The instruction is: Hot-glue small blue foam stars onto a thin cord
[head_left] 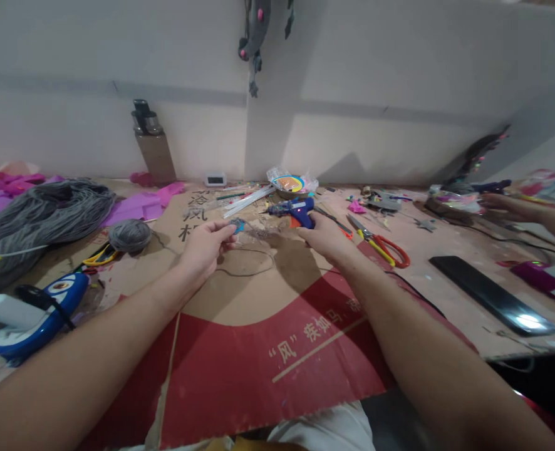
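The left hand (205,246) has its grip closed, thumb against finger, on a small blue piece (238,226). The right hand (324,233) has its grip wrapped around the handle of the glue gun (296,207), whose nozzle points left. Piece and gun are over the cardboard (240,300) on the worktop (441,244). The scissors (381,243) lie to the right.

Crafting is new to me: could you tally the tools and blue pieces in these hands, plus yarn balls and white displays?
Glue gun in the right hand: 1
Blue piece in the left hand: 1
Grey yarn ball: 1
White display: 1
Total: 4
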`<state>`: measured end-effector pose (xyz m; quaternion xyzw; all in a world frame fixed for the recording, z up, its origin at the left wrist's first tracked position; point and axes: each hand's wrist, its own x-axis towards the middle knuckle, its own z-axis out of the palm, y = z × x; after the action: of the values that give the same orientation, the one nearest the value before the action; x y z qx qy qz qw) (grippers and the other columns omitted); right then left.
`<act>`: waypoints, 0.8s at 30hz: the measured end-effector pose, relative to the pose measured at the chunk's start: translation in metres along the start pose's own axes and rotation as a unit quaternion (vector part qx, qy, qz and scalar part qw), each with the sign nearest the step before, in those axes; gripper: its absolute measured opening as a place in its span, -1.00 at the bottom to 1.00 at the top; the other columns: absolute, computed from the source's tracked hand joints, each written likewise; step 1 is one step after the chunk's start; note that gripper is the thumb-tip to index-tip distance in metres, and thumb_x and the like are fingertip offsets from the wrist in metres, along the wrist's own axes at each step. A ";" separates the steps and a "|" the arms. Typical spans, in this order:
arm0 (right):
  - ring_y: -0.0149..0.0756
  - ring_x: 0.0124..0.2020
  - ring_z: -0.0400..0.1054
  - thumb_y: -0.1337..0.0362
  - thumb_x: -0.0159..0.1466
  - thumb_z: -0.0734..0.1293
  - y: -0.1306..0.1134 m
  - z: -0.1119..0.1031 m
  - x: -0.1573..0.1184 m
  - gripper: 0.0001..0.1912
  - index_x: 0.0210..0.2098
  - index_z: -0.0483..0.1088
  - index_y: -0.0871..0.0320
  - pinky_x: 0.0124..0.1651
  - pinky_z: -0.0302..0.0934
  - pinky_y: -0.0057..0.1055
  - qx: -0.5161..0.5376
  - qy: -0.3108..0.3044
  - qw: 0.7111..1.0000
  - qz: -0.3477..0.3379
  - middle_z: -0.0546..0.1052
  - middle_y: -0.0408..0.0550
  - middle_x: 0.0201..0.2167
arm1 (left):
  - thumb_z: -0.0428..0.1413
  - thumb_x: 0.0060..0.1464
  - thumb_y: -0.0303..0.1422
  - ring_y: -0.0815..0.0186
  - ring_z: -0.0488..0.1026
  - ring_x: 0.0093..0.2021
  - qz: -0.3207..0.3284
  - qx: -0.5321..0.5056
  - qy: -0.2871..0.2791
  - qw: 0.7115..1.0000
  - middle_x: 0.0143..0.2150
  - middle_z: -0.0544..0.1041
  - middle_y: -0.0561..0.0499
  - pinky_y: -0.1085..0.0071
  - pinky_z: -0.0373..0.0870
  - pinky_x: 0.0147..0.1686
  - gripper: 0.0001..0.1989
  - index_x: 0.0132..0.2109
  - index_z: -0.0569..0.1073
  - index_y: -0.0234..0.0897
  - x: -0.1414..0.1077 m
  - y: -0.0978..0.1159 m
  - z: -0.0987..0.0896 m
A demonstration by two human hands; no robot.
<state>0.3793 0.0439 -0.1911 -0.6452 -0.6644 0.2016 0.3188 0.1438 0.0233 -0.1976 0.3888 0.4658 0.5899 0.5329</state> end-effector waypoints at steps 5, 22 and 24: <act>-0.43 -0.57 0.22 0.24 0.12 0.27 -0.019 0.004 -0.011 -0.72 -0.15 0.27 0.10 -0.55 0.16 -0.48 0.236 -0.036 0.969 -0.057 0.34 -0.21 -0.51 | 0.27 -0.19 -0.40 0.49 0.33 -0.63 -0.009 0.013 0.020 1.000 -0.61 0.42 0.08 0.59 0.26 -0.62 -0.83 -0.42 0.43 -0.32 0.004 0.000 -0.004; -0.09 0.09 0.29 0.31 0.20 0.25 -0.030 0.005 -0.024 -0.49 0.16 0.21 0.13 0.16 0.14 -0.10 0.087 0.016 0.967 -0.238 0.42 0.06 0.07 | 0.25 -0.14 -0.36 0.52 0.27 -0.63 0.013 0.080 0.030 0.996 -0.57 0.39 0.10 0.61 0.21 -0.69 -0.83 -0.36 0.45 -0.31 -0.001 0.002 -0.002; -0.08 0.06 0.31 0.31 0.20 0.25 -0.030 0.006 -0.024 -0.52 0.13 0.23 0.16 0.14 0.16 -0.10 0.072 0.016 0.969 -0.234 0.43 0.09 0.05 | 0.25 -0.14 -0.34 0.51 0.27 -0.62 0.019 0.081 0.027 0.996 -0.57 0.39 0.10 0.61 0.20 -0.68 -0.82 -0.35 0.45 -0.31 0.000 0.001 -0.003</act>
<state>0.3527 0.0182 -0.1786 -0.4500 -0.7756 0.1581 0.4133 0.1410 0.0231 -0.1975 0.4232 0.5184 0.5705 0.4761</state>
